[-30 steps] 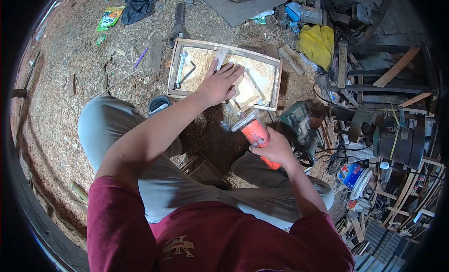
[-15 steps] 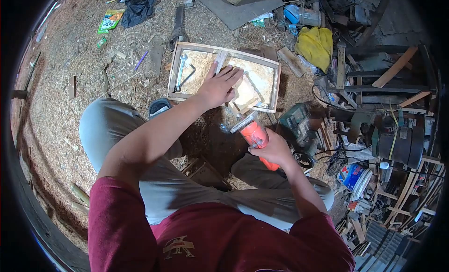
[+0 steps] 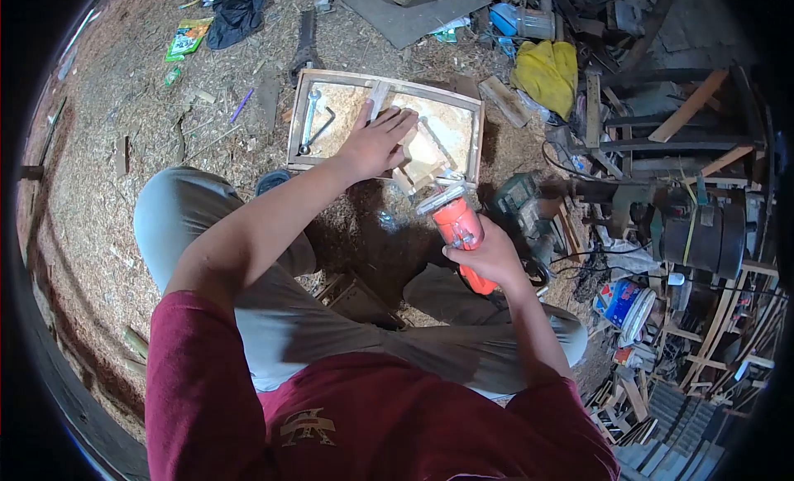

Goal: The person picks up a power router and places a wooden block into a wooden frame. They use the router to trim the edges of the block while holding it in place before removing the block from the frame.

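A shallow wooden frame [image 3: 294, 134] with a sawdust-covered inside lies on the ground ahead of me. My left hand [image 3: 372, 148] rests palm down over its middle, fingers spread, next to a crossbar [image 3: 379, 98] and touching a light wooden piece [image 3: 422, 158] that sticks out past the near edge. In my right hand [image 3: 494, 253] is an orange power tool [image 3: 457, 223], its metal head close to the near end of that piece. A wrench [image 3: 311, 119] and a small hex key [image 3: 321, 127] lie in the frame's left part.
A green machine [image 3: 517, 198] stands right of my right hand. Beyond it are a yellow cloth [image 3: 546, 77], a wooden rack with cables, a white-and-blue bucket [image 3: 626, 307] and scrap wood. A black bag [image 3: 236, 18] and a purple stick [image 3: 242, 105] lie at the upper left.
The whole view has shifted a little, moving the frame left and up. My right hand and the orange tool sit slightly farther right of the wooden piece. My left hand stays on it.
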`<action>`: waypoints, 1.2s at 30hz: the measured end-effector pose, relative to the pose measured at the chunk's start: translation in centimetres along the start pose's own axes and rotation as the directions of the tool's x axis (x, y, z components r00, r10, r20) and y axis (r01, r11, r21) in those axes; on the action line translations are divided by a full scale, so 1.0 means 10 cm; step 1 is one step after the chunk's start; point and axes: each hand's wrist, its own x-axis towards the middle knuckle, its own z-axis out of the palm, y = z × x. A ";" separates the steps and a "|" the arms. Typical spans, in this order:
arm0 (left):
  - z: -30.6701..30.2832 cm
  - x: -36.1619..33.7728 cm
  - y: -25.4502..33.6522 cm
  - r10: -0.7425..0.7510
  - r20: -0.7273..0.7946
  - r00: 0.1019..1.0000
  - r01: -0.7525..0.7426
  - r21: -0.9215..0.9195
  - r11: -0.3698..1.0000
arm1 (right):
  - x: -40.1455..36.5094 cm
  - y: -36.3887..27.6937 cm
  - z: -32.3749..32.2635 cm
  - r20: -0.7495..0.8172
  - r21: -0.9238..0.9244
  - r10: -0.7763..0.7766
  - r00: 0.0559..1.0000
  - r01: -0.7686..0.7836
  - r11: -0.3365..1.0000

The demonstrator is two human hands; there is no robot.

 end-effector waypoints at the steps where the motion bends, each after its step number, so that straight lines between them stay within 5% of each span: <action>1: 0.01 0.01 -0.01 0.004 -0.010 1.000 -0.004 0.017 1.000 | -0.03 0.00 -0.02 -0.010 0.032 0.008 1.000 -0.007 0.999; 8: -0.30 0.14 0.04 0.024 0.121 0.992 -0.041 0.138 0.990 | -0.26 0.06 0.11 -0.103 0.403 0.000 0.995 0.042 0.914; 11: -0.48 0.21 0.07 0.107 0.169 0.980 -0.115 0.037 0.993 | -0.30 0.09 0.27 -0.099 0.566 0.031 0.995 0.031 0.824; 17: -0.70 0.30 0.04 0.291 0.468 0.835 -0.317 -0.023 0.948 | -0.24 0.17 0.50 -0.053 0.729 0.090 0.995 -0.023 0.685; 27: -0.63 0.35 0.06 0.284 0.341 0.896 -0.314 0.033 0.949 | -0.16 0.29 0.77 -0.005 0.865 0.132 0.991 -0.062 0.498; 30: -0.75 0.30 0.16 0.151 0.287 0.946 -0.161 0.011 0.987 | -0.15 0.30 0.81 0.050 0.895 0.184 0.982 -0.126 0.427; 36: -0.85 0.28 -0.03 0.246 0.156 0.957 -0.185 -0.329 0.926 | -0.16 0.29 0.86 0.075 0.947 0.255 0.964 -0.149 0.285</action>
